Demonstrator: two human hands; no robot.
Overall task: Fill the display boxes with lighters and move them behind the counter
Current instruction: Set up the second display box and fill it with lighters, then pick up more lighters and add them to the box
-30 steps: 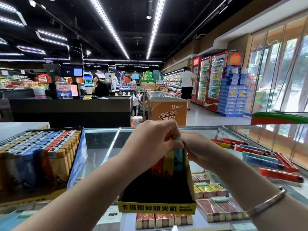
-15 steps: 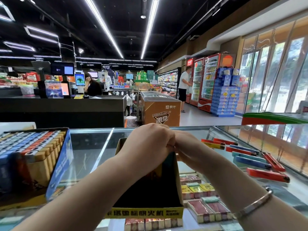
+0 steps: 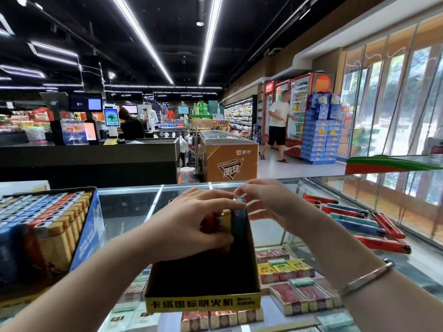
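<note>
Item: box (image 3: 202,300), yellow-fronted, open-topped, standing on the glass counter (image 3: 129,200) nearest the viewer. Mostly unfilled; dark floor bare along the near part.

Contents: a few lighters (image 3: 237,219) upright against the far right wall, teal one outermost, yellow and red beside it.

Left hand (image 3: 191,224): fingers curled over the upright lighters, pressing them toward the wall. Right hand (image 3: 266,200): just beyond the box's far corner, fingers loosely spread, holding nothing visible; blurred, so contact with the teal lighter cannot be told.

Right of box: loose lighters (image 3: 359,219) lying flat on the glass, red, blue and teal, well apart from the box.

Left of box: full tray (image 3: 48,224) of lighters in rows, blue-sided.

Beyond: checkout desk (image 3: 91,159), orange freezer (image 3: 230,161).

Step, by judgement: early filling of the box, first row being squared up. Next move likely calls for fetching more from the loose lighters while the left hand keeps the row from toppling.
</note>
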